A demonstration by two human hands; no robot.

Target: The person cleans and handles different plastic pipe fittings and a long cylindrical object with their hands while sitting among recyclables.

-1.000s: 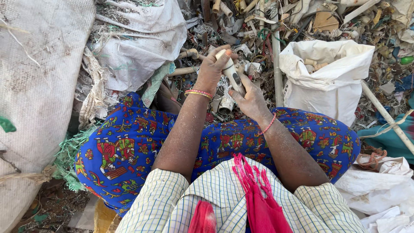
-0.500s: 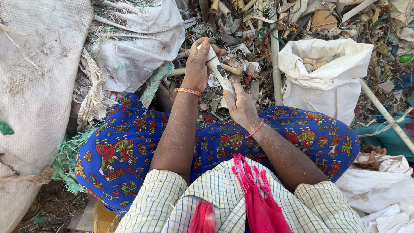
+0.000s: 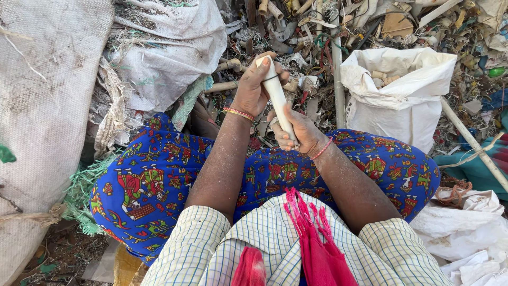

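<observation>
White plastic, a short length of pipe [image 3: 279,100], is gripped by both hands above the person's lap, tilted so its upper end points away. The left hand [image 3: 254,87] wraps that upper end, fingers curled tight around it and thumb over the tip. The right hand [image 3: 293,130] clamps the lower end in a closed fist. Beneath lies a blue patterned skirt [image 3: 159,180]. Just to the right stands an open white woven sack [image 3: 407,106] holding a few pipe pieces. Beyond the hands spreads a heap of mixed plastic scrap [image 3: 328,32], and grey woven sacks [image 3: 159,58] lean at the left.
</observation>
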